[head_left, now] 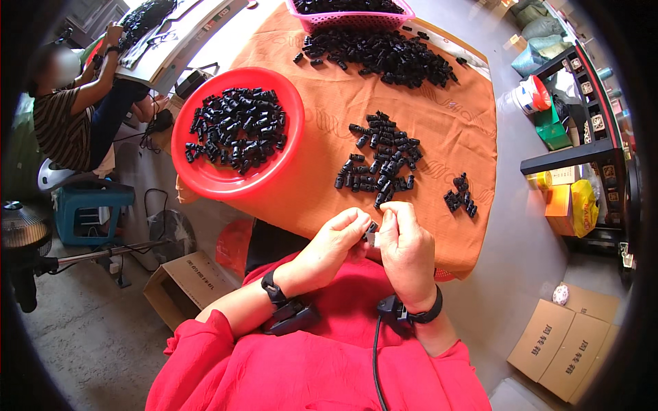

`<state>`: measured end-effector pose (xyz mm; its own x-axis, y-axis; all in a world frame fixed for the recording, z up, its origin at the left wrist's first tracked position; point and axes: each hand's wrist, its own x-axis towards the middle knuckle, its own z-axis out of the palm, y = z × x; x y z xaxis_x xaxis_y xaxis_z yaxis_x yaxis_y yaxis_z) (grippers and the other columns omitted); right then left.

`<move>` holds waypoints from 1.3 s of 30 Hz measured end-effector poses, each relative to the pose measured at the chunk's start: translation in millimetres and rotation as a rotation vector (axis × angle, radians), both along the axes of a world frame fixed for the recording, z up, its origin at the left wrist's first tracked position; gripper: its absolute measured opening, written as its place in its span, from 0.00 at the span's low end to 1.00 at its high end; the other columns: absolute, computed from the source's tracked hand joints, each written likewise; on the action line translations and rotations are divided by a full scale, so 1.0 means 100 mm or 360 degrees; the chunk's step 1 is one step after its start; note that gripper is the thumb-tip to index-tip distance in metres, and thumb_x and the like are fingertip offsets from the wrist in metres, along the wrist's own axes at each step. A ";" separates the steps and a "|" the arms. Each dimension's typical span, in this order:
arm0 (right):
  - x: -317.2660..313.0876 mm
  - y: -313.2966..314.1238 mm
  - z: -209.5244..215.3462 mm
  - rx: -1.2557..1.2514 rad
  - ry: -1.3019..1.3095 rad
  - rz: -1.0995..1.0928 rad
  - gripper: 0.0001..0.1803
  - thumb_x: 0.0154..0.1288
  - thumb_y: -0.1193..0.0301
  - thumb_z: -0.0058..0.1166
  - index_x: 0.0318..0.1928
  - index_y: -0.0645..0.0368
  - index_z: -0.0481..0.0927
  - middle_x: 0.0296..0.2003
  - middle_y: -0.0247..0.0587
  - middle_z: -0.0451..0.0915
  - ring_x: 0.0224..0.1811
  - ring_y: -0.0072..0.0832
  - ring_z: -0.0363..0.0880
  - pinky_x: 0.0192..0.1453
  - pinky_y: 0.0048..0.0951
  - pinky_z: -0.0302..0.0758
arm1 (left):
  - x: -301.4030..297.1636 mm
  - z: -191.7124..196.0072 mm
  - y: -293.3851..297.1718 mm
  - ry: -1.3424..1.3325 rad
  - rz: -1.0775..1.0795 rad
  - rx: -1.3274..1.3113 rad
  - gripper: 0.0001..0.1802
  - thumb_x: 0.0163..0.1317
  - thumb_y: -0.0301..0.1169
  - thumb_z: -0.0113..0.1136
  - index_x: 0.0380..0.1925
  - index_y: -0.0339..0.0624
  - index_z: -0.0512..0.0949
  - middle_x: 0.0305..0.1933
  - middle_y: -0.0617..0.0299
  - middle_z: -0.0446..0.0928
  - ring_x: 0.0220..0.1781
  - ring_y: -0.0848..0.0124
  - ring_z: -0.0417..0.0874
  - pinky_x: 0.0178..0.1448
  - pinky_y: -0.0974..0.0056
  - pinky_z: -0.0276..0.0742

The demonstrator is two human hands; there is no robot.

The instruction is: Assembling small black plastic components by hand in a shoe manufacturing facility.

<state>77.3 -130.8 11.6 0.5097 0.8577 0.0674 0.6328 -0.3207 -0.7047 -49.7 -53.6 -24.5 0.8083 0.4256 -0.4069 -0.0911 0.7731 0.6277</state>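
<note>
My left hand [327, 248] pinches a small black plastic connector [371, 229] at the near edge of the table. Close beside it, my right hand [407, 250] is closed, thumb against fingers, right at the connector; whatever sits between those fingertips is too small and hidden to make out. Just beyond both hands lies a loose pile of black connectors [384, 157] on the orange cloth [322, 205]. Off to its right is a smaller cluster of black parts [461, 196]. A red plastic basin [179, 147] full of similar black pieces stands at the left.
At the far side, a pink basket [353, 20] holds black parts, with a large heap [391, 58] spilled before it. A co-worker [68, 116] sits at another table on the left. Cardboard boxes [565, 342] lie lower right; a black rack [569, 157] stands at right.
</note>
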 end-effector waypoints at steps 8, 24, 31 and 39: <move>0.01 0.00 -0.02 -0.0014 -0.0020 0.0009 0.05 0.71 0.72 0.51 0.45 0.57 0.76 0.21 0.49 0.80 0.24 0.48 0.82 0.26 0.45 0.75 | 0.00 0.01 0.00 0.0042 0.0000 0.0048 0.12 0.76 0.42 0.50 0.39 0.48 0.74 0.32 0.71 0.75 0.33 0.82 0.72 0.38 0.74 0.68; 0.01 -0.01 0.01 -0.0043 0.0051 0.0027 0.05 0.72 0.72 0.50 0.44 0.57 0.76 0.21 0.50 0.80 0.25 0.48 0.82 0.26 0.46 0.75 | 0.00 0.01 -0.02 0.0066 0.0001 0.0097 0.12 0.77 0.42 0.48 0.38 0.48 0.73 0.33 0.71 0.74 0.33 0.82 0.72 0.39 0.74 0.68; 0.02 0.00 -0.01 -0.0041 0.0074 0.0021 0.05 0.72 0.72 0.49 0.44 0.57 0.76 0.22 0.51 0.80 0.25 0.48 0.82 0.26 0.45 0.75 | 0.00 -0.01 -0.03 0.0031 0.0006 0.0017 0.12 0.77 0.41 0.47 0.38 0.48 0.74 0.33 0.71 0.74 0.34 0.81 0.72 0.40 0.73 0.68; 0.01 0.00 -0.03 -0.0029 0.0107 0.0019 0.04 0.72 0.72 0.50 0.43 0.58 0.76 0.22 0.51 0.80 0.26 0.49 0.82 0.27 0.45 0.75 | 0.00 -0.05 -0.03 -0.0007 0.0017 0.0060 0.12 0.77 0.40 0.48 0.38 0.48 0.74 0.33 0.71 0.75 0.34 0.81 0.72 0.40 0.73 0.68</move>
